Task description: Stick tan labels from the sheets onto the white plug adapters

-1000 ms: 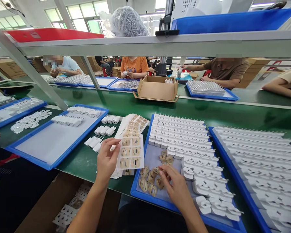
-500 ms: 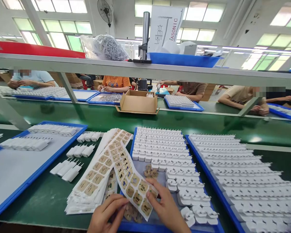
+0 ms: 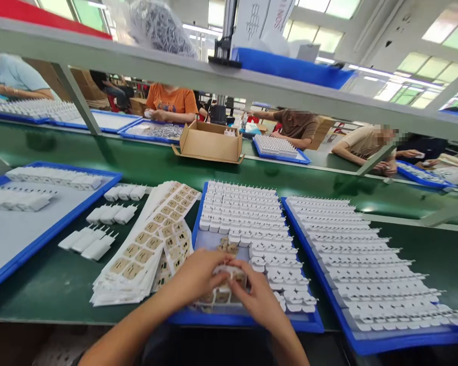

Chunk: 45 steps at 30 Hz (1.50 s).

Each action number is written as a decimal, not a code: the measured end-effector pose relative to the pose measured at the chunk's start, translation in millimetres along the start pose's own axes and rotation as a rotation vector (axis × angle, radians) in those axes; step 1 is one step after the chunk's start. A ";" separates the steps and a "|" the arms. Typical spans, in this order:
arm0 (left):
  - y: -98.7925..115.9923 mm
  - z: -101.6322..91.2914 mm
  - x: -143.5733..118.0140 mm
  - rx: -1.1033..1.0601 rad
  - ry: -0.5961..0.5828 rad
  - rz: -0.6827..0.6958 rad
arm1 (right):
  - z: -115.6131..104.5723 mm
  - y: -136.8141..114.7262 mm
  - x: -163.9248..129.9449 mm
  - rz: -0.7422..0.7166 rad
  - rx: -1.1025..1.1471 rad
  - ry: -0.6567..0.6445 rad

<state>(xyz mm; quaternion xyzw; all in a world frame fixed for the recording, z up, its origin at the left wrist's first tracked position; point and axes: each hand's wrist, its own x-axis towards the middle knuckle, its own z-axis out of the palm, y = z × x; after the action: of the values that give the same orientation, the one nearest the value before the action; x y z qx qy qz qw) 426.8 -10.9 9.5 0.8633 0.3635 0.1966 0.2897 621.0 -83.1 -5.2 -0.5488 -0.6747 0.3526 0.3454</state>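
Label sheet (image 3: 229, 290) is sitting over the near edge of the middle blue tray (image 3: 198, 216), pinched from both sides: I'm seeing the left hand (image 3: 196, 277) and right hand (image 3: 257, 300) both closing fingers on it, thumbs on top, working at one sticker. Progress, as I'm judging it: rows of white chargers (image 3: 244, 208) are filling most of that tray, with a bare patch at the near left where a few loose brown backings (image 3: 229, 246) are lying, so a good share looks handled and plenty is remaining. Right-hand tray (image 3: 290, 213) is packed full and looks untouched. Counts: three blue trays on my side of the belt, one fanned stack of label sheets (image 3: 152, 244) beside the middle tray, three small clusters of loose chargers (image 3: 110, 216) on the green belt (image 3: 41, 284), roughly three each. Chargers in trays: too many to count exactly. One cardboard box (image 3: 209, 142) is sitting across the belt.
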 end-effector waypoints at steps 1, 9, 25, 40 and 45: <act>-1.2 -3.8 4.4 -0.047 -0.044 -0.064 | 3.6 2.2 -0.6 0.016 0.032 0.029; -3.4 -40.9 8.4 -0.326 -0.151 -0.098 | 14.4 10.2 -6.6 0.004 0.177 0.257; 6.1 -51.2 21.5 -0.394 -0.387 -0.050 | 6.8 1.1 2.6 -0.580 -0.246 0.434; 6.0 -26.1 50.2 0.351 -0.103 -0.032 | -2.0 9.8 -18.3 -0.471 0.108 0.571; 4.8 -1.7 78.9 0.543 -0.036 -0.022 | 0.5 8.7 -19.9 -0.466 0.114 0.559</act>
<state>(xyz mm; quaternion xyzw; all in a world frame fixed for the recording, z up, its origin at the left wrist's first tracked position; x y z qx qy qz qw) 480.2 45.5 24.0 0.9088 0.4068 0.0734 0.0562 628.1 -101.5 -14.5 -0.4352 -0.6406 0.1378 0.6174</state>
